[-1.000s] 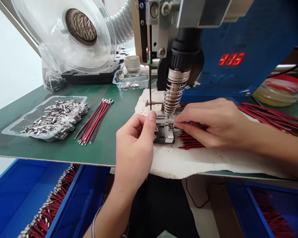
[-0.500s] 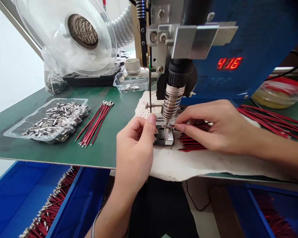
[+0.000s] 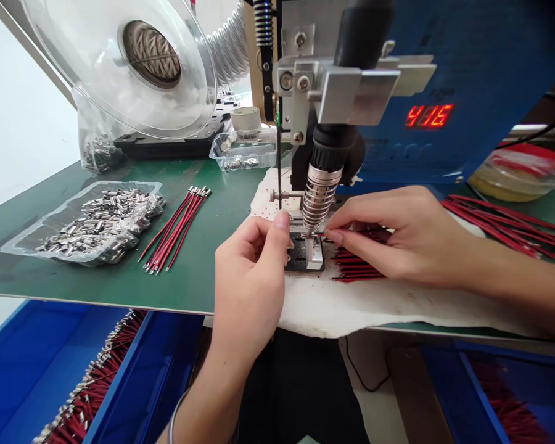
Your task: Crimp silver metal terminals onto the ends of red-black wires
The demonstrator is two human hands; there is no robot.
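Note:
At the small metal fixture (image 3: 313,256) under the soldering iron (image 3: 321,191), my right hand (image 3: 398,237) pinches a red-and-black wire (image 3: 322,234), whose end points at the iron's tip. Left of that fixture is my left hand (image 3: 254,265), thumb and forefinger pressed together; whatever they hold is hidden behind the thumb. Beneath my right fingers, a row of red and black wires (image 3: 354,266) lies on a white cloth (image 3: 333,308). The contact between tip and wire end is too small to make out.
Left on the green table (image 3: 97,290) are a clear tray (image 3: 18,243) of small metal caps and a bundle of capped red wires (image 3: 176,231). More wires (image 3: 504,225) lie right. A blue bin (image 3: 120,382) sits below the edge. Behind stands a blue machine (image 3: 407,154).
The soldering iron and its metal bracket have come down a little toward the fixture. Both hands stay in nearly the same place, and the view has shifted slightly.

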